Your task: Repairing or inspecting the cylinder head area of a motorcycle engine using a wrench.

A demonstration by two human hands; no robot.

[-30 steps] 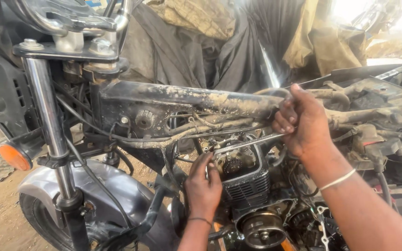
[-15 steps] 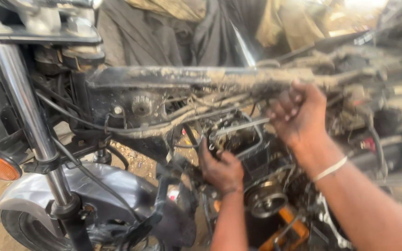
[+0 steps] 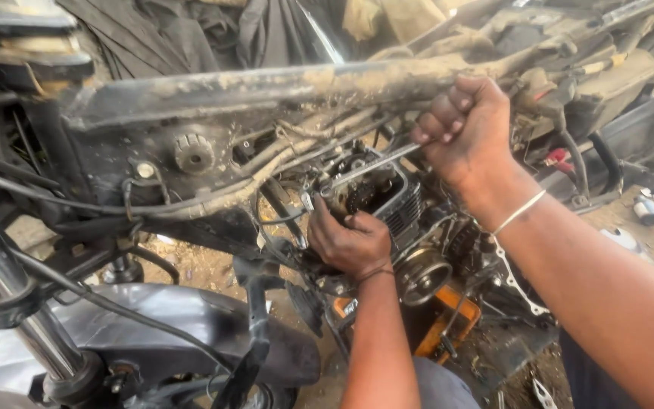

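Observation:
A stripped motorcycle stands before me, its dusty frame tube [image 3: 266,87] running across the top. My right hand [image 3: 467,129] is closed around the handle of a long silver wrench [image 3: 369,165], whose far end sits on the top of the engine [image 3: 384,201]. My left hand [image 3: 350,241] reaches up from below and presses against the engine's front side, fingers curled on the metal; whether it holds anything small is hidden. A thin bangle circles my right wrist.
The front fork [image 3: 17,303] and dark grey mudguard [image 3: 153,326] fill the lower left. Cables and hoses [image 3: 191,201] hang under the frame. An orange stand [image 3: 448,322] sits beneath the engine. A small metal cylinder [image 3: 649,208] lies on sandy ground at right.
The view has come closer and lower to the engine. My right hand has swung the wrench handle up and to the right; my left hand has stayed on the engine's front.

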